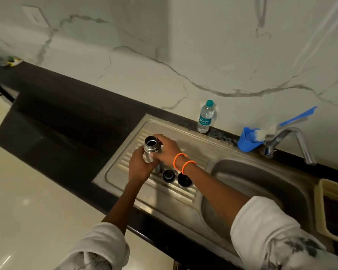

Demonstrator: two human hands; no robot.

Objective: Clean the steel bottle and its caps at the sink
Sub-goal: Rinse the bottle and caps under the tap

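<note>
The steel bottle (149, 148) is held upright over the ribbed drainboard (176, 189), its mouth open and uncapped. My left hand (140, 166) wraps around its body from below. My right hand (167, 149), with two orange bands on the wrist, grips the bottle near the neck from the right. Two dark caps stand on the drainboard just under my right wrist: a smaller round one (168, 175) and a larger cup-shaped one (184, 180). The bottle's lower part is hidden by my hands.
The sink basin (261, 184) lies to the right, with a chrome tap (293, 141) behind it. A blue cup holding a bottle brush (249, 139) and a plastic water bottle (205, 116) stand at the wall. A beige tray (324, 203) sits at the far right. Black countertop (62, 114) extends left.
</note>
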